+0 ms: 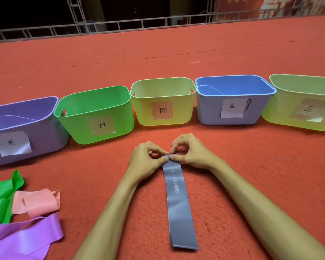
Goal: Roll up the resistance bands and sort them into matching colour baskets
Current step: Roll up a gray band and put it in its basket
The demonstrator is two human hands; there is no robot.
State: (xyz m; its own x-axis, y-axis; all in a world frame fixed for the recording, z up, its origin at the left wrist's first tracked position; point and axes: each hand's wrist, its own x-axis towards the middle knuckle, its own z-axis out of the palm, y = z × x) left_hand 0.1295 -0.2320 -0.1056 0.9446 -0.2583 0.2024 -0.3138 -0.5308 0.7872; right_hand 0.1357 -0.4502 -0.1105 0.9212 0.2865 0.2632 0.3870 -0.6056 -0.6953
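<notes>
Head view: left hand (145, 156) and right hand (192, 152) both pinch the far end of the grey band (178, 199), which lies flat on the red carpet (233, 59) before the yellow basket (162, 102).

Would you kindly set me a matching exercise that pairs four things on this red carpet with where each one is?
1. grey band
2. pink band
3. purple basket
4. blue basket

A. leftmost basket in view
B. far end pinched by the left hand and right hand
C. in the loose pile with the green band and purple band
D. second from the right of the baskets in view

Pairs: 1-B, 2-C, 3-A, 4-D.
</notes>
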